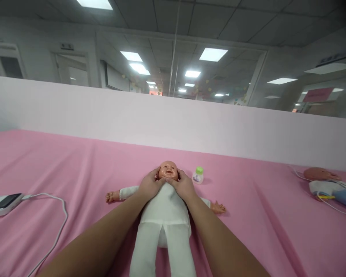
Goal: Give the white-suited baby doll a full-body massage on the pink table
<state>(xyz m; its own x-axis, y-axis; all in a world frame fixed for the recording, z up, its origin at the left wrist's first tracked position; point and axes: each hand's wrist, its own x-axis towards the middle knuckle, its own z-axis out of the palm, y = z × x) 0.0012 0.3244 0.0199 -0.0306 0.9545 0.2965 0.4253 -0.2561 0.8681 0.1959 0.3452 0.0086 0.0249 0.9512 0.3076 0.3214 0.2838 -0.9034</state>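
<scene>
Left hand (150,185) and right hand (187,187) cupped narrow, one at each side of the head (168,171) of a baby doll (167,206), holding it between them, thumbs near its chin. Doll lies face up, in white clothing, trunk and legs nearer me than my hands. Its small hands (113,197) (218,207) lie out to either side, beyond my forearms. Just right of my right hand, a small bottle (197,177) with green cap stands on pink cloth (83,169). Well left of my left hand, a white device (4,205) with dark screen, white cable (64,209) running from it. Far right of my right hand, a second doll (323,174), blue and white covering. Beyond both hands, a pale panel (150,123), clear pane above it, ceiling lights (213,54) farther off
</scene>
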